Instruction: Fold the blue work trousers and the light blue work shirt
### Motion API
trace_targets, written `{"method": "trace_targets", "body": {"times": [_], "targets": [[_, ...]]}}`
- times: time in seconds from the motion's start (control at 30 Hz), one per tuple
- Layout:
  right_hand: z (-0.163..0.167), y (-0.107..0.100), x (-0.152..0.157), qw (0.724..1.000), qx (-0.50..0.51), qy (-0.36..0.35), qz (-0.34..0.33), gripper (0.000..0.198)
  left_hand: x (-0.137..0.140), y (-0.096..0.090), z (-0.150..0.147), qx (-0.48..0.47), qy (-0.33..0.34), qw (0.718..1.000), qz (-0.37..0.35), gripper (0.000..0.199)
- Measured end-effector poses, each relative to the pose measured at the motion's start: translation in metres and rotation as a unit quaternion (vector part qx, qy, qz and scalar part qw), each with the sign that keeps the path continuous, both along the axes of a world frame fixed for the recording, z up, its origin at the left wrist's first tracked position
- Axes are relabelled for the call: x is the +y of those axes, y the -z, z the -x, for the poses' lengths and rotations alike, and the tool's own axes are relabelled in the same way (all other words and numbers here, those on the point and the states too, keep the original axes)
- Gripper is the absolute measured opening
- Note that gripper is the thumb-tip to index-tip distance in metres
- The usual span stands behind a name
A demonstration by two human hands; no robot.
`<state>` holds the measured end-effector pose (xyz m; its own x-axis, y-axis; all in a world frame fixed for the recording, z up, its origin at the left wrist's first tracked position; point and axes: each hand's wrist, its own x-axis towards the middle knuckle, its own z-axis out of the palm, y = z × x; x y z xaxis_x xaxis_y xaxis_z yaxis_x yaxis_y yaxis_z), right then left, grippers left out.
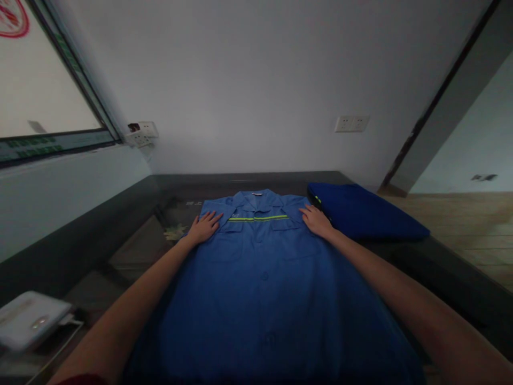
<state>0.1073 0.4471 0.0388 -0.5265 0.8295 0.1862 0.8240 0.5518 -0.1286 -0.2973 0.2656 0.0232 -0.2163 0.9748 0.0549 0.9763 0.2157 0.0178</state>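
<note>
A blue work shirt [260, 267] lies spread front side up, its collar at the far end and its hem toward me. A yellow-green stripe crosses the chest above two flap pockets. My left hand [204, 226] rests flat on the shirt's left shoulder area, fingers spread. On the opposite side my right hand [316, 220] lies on the cloth near the other sleeve, fingers stretched out. Neither hand grips anything that I can see. The shirt's sleeves are partly hidden under the hands and arms.
A folded dark blue garment [360, 211] lies right of the shirt on the dark table [192, 181]. At the near left is a white device [34, 321] with a cable. A wall with sockets [351, 124] stands behind, and a window [48, 69] is at the left.
</note>
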Motion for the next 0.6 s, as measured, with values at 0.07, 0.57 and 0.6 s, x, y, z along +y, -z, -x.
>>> {"method": "trace_targets", "body": {"times": [0.07, 0.57, 0.6], "targets": [[-0.006, 0.001, -0.002, 1.0, -0.005, -0.003, 0.002, 0.044, 0.001, -0.001, 0.0, 0.012, 0.002, 1.0, 0.008, 0.051], [-0.043, 0.003, -0.042, 0.984, 0.156, -0.063, -0.055, 0.042, -0.036, -0.026, -0.025, -0.014, 0.06, 0.975, -0.212, 0.046], [-0.051, -0.003, -0.05, 0.979, 0.185, -0.072, -0.053, 0.041, -0.045, -0.033, -0.028, -0.034, 0.072, 0.972, -0.219, 0.046]]}}
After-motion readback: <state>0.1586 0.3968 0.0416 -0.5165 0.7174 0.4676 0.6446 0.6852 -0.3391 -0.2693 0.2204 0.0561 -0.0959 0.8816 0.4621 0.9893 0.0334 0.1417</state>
